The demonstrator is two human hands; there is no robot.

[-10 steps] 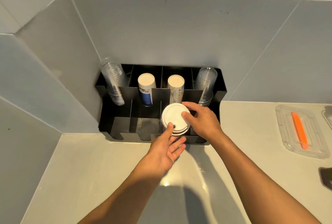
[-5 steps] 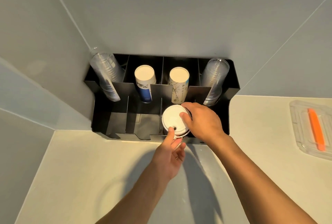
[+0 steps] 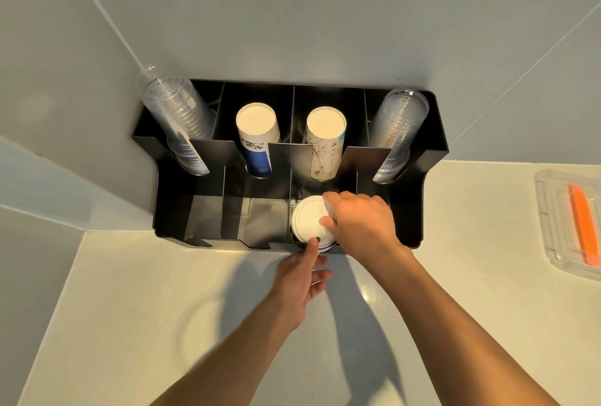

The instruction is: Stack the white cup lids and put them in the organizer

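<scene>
Head: both hands on lid stack (image 3: 308, 221)

a single head-worn wide-angle view is given, directed forward and steeply down from close above onto the black organizer (image 3: 432, 158) set against the wall on the counter (image 3: 130, 291).

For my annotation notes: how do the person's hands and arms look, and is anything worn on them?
Both arms are bare as far as the frame shows: no sleeves. The left hand and right hand wear no gloves, and no watch, ring or bracelet is visible. No markings can be seen.
</scene>
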